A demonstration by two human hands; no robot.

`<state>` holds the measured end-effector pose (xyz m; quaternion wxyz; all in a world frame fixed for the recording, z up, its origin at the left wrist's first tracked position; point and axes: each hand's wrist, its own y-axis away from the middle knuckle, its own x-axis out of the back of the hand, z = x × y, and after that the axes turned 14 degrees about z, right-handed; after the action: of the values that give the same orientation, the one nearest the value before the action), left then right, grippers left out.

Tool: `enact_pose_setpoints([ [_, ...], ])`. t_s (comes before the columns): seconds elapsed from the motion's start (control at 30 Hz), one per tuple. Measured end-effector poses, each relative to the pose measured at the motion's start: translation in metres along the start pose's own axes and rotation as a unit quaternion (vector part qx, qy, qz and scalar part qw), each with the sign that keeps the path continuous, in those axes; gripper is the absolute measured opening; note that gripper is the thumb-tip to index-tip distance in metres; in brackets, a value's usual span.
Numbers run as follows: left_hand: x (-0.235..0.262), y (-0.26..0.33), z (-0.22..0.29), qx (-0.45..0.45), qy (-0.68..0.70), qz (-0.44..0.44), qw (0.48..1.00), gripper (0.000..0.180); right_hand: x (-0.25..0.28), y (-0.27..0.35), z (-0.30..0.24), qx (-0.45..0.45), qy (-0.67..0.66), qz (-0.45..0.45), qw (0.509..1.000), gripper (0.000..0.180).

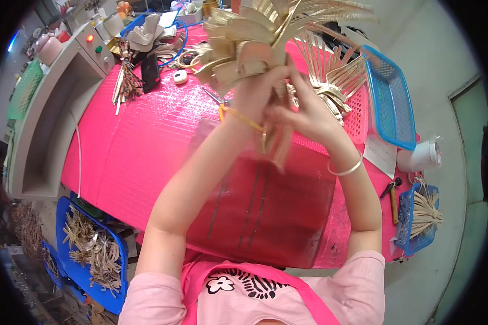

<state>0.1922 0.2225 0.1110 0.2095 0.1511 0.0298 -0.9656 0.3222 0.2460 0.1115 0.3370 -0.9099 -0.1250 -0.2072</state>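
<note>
Both hands, left [257,95] and right [303,114], grip closed on gold ribbon bow [244,51] above pink table [146,141]; folded loops done, long strips loose.

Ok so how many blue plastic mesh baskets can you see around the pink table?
3. One blue plastic mesh basket sits at the table's far right; a second at the near right edge holds strips; a third stands lower left. More may be hidden.

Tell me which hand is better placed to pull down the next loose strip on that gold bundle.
Probably the right hand: its fingers look free and lie against the gold strip bundle. The left hand is wrapped round the bundle's gathered base, so it seems better left holding. Motion blur hides finer detail.
</note>
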Motion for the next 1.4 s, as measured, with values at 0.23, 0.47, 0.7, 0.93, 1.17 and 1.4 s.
enact_pose_setpoints([
  [0.23, 0.058, 0.018, 0.033, -0.656, -0.33, 0.047, 0.678, 0.025, 0.022, 0.079, -0.025, -0.225, -0.519, -0.108, 0.817, 0.07],
  [0.47, 0.078, 0.051, -0.075, -0.651, -0.51, -0.145, 0.543, 0.036, 0.031, 0.147, 0.038, -0.305, -0.506, 0.133, 0.796, 0.045],
  [0.7, 0.094, 0.076, -0.072, -0.349, -0.418, -0.325, 0.773, 0.078, 0.103, 0.181, 0.035, -0.424, 0.243, 0.036, 0.872, 0.019],
  [0.93, 0.104, 0.034, -0.063, -0.417, -0.459, -0.124, 0.775, 0.037, -0.011, 0.147, -0.011, 0.076, 0.29, -0.098, 0.949, 0.019],
  [1.17, 0.073, 0.002, -0.072, -0.3, -0.651, -0.127, 0.685, 0.018, -0.014, 0.152, -0.008, 0.082, 0.31, -0.099, 0.942, 0.019],
  [1.4, 0.082, 0.019, -0.039, -0.319, -0.449, -0.207, 0.809, 0.014, -0.007, 0.156, -0.018, 0.056, 0.294, -0.102, 0.949, 0.014],
])
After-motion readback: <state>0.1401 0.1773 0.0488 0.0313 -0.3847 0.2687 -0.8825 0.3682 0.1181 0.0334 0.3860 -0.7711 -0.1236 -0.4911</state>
